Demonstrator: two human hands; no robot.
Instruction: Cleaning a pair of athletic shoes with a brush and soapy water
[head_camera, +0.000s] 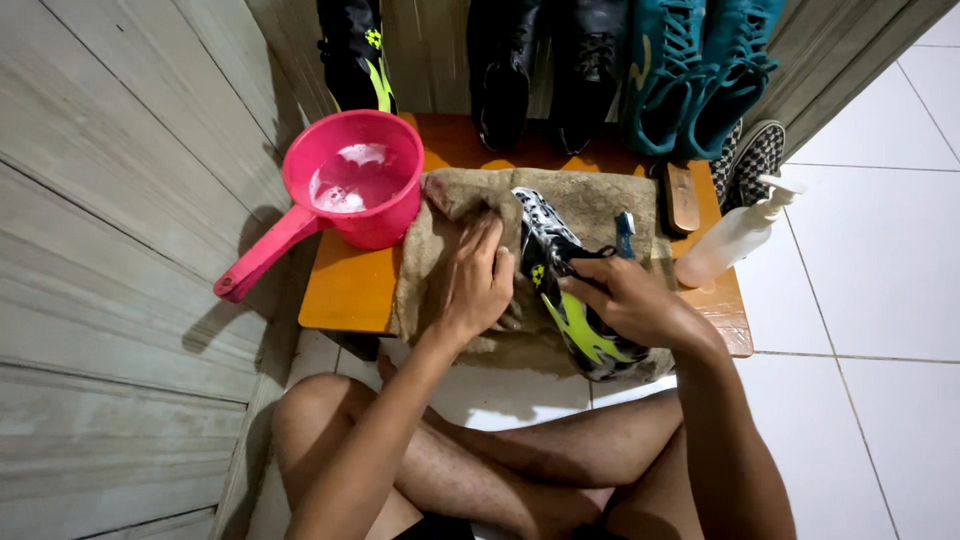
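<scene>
Fingers of the right hand (625, 295) curl around a black football boot (570, 290) with neon-yellow markings, lying on a brown towel (600, 200) over the low wooden table (350, 290). The left hand (475, 285) presses bunched towel against the boot's side, near a pink dipper (355, 185).

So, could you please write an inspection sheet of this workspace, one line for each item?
Surface: low orange wooden table, mostly covered by a brown towel.
Job's things: black sports shoe with white and neon-yellow marks lying on the towel.
Clutter: pink dipper with soapy water, small blue brush, wooden brush, white pump bottle.
Hands: left hand presses the towel against the shoe; right hand holds the shoe, fingers closed on it.
Cables: nothing seen.
Surroundings: grey plank wall, white tiled floor, more shoes leaning behind the table.
</scene>
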